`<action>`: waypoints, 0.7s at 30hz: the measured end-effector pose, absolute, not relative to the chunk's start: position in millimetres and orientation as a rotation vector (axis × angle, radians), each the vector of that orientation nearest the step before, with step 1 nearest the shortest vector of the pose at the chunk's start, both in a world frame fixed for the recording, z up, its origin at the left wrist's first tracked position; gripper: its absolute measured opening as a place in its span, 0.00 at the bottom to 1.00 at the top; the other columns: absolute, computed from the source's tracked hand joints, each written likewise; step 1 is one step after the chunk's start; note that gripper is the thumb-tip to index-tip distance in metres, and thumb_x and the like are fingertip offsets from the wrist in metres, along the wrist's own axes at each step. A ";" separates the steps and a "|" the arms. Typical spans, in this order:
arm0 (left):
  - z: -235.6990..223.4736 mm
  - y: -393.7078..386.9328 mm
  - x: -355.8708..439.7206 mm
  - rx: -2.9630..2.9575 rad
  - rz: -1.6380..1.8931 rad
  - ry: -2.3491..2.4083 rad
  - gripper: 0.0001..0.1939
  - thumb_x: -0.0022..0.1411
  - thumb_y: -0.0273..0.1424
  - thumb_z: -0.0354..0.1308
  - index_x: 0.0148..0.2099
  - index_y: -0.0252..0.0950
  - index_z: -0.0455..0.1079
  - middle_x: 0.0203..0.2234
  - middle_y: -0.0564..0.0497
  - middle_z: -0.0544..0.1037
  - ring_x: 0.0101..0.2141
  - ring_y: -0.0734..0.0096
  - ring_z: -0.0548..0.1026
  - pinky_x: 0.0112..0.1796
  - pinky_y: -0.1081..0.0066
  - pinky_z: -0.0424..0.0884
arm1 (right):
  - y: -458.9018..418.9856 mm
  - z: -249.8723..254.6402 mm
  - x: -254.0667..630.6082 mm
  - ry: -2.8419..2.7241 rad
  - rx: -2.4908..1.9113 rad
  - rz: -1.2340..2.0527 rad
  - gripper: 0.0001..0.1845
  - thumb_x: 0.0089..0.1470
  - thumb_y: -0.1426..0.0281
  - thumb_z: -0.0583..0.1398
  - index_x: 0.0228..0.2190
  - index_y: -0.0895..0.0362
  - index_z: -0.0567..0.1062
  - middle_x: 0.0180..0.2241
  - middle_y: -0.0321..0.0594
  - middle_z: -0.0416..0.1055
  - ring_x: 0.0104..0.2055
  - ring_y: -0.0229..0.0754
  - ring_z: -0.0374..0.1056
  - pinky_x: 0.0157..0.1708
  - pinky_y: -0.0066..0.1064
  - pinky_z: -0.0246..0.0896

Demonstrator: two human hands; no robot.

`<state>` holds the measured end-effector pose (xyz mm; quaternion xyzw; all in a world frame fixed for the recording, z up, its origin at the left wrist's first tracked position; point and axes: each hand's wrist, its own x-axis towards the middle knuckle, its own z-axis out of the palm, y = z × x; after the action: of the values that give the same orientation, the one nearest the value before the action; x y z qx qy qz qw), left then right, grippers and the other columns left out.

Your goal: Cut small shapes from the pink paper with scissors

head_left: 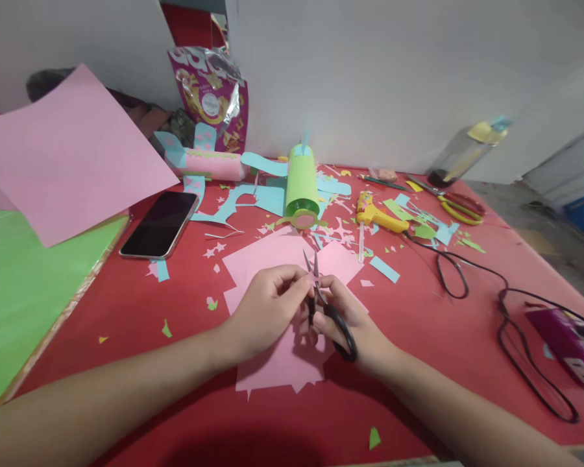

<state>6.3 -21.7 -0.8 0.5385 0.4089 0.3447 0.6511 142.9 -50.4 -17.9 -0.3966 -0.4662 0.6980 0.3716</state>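
Between thumb and fingers, my left hand pinches a tiny pink paper piece. Black-handled scissors are gripped in my right hand, their blades parted around the small piece and pointing away from me. Both hands are close together above cut pink paper sheets lying on the red table. Just beyond stands or lies a green paper-wrapped cylinder with a light blue piece on top. Left of it lies a pink paper-wrapped tube with blue paper fins.
A phone and a large pink sheet are on the left. A yellow glue gun trails a black cord towards a purple power strip. Yellow-red scissors, a bottle and a snack bag stand or lie farther back among scraps.
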 end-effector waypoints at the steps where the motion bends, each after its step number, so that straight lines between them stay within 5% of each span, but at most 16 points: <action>1: -1.4 -21.3 6.3 1.223 0.783 0.927 0.14 0.57 0.31 0.46 0.21 0.34 0.58 0.11 0.59 0.64 0.14 0.83 0.64 0.18 0.82 0.60 | -50.5 -17.5 143.0 -1.198 -1.019 1.789 0.21 0.42 0.57 0.59 0.31 0.53 0.54 0.24 0.28 0.57 0.20 0.30 0.59 0.20 0.25 0.53; 21: 7.9 -16.5 4.1 1.381 0.744 1.035 0.13 0.54 0.26 0.46 0.18 0.33 0.57 0.11 0.60 0.61 0.13 0.84 0.60 0.17 0.81 0.56 | -50.9 -16.1 143.2 -1.187 -1.036 1.782 0.22 0.40 0.57 0.60 0.31 0.53 0.55 0.23 0.28 0.56 0.20 0.31 0.57 0.20 0.25 0.52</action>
<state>4.1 -16.5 7.9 0.5932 0.4445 0.3195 0.5903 143.2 -50.9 -16.1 -0.4041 -0.4630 0.6955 0.3723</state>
